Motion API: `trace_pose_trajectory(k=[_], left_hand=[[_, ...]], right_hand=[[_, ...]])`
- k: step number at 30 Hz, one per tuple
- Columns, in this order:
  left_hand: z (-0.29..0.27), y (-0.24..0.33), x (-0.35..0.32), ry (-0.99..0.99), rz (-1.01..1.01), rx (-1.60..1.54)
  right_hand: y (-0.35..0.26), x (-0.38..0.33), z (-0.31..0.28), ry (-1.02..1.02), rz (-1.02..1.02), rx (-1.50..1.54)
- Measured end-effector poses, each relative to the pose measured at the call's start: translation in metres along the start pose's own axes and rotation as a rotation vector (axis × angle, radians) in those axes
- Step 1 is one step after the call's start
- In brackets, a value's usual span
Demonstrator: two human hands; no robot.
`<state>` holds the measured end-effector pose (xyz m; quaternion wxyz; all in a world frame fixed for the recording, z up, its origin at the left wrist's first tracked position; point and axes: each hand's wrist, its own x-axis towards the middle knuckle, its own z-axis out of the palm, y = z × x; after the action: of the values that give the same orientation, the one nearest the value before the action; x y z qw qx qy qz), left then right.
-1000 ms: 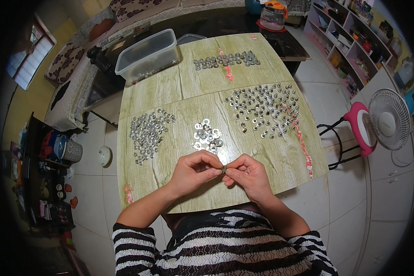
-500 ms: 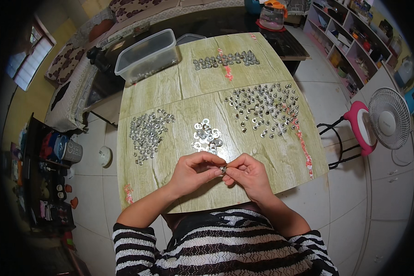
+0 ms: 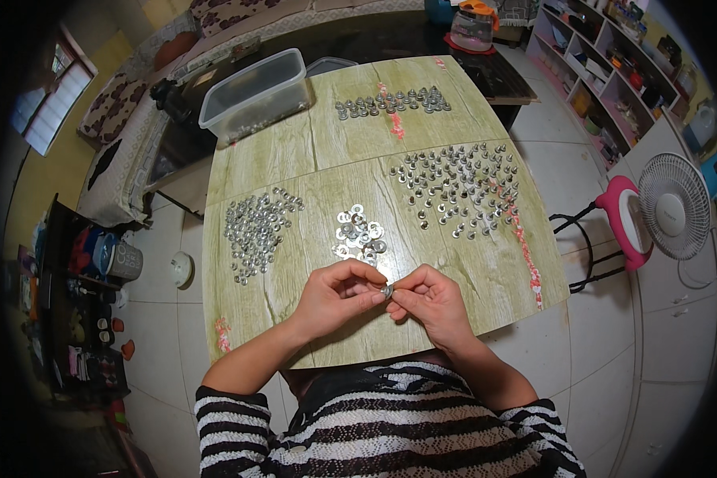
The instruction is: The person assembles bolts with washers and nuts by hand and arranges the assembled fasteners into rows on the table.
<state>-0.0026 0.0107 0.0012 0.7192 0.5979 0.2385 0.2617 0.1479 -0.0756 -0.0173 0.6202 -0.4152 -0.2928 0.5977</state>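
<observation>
Just above the near edge of the table, my left hand (image 3: pixel 334 298) and my right hand (image 3: pixel 435 306) meet fingertip to fingertip. Pinched between their thumbs and index fingers is a small metal bolt (image 3: pixel 387 291), partly covered by the fingers. Right beyond my hands lies a loose heap of flat washers (image 3: pixel 360 229). To the left is a spread of small silver nuts (image 3: pixel 255 229). Many bolts (image 3: pixel 459 187) stand on their heads to the right, points up. Farther back, bolts with parts fitted on them (image 3: pixel 392 102) are lined up in rows.
A clear plastic tub (image 3: pixel 255 103) with some metal pieces inside stands at the table's back left corner. The wood-patterned tabletop (image 3: pixel 327 171) carries all the piles. A pink-and-white fan (image 3: pixel 669 205) is off the right edge. A water jug (image 3: pixel 472 30) stands behind.
The bolt has turned slightly between my fingertips and sits a little higher. Both hands stay in nearly the same place, and the piles look unchanged.
</observation>
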Motion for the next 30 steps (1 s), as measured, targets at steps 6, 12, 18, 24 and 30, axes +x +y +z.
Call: trace_pose_trajectory(k=[6,12,18,24,30], left_hand=[[0.000,-0.002,0.001,-0.014,0.070,0.050],[0.001,-0.001,0.000,-0.037,0.181,0.116],[0.003,0.001,-0.001,0.019,0.033,0.028],[0.001,0.006,0.001,0.037,-0.066,-0.018],[0.000,0.003,-0.001,0.026,-0.056,-0.077]], right_hand=[[0.000,0.000,-0.002,-0.016,-0.001,0.007],[0.000,-0.001,-0.001,-0.037,0.013,-0.023],[0.002,-0.002,-0.001,-0.015,0.001,-0.034],[0.003,-0.008,0.009,0.064,-0.150,-0.239],[0.006,-0.005,0.004,0.046,-0.198,-0.330]])
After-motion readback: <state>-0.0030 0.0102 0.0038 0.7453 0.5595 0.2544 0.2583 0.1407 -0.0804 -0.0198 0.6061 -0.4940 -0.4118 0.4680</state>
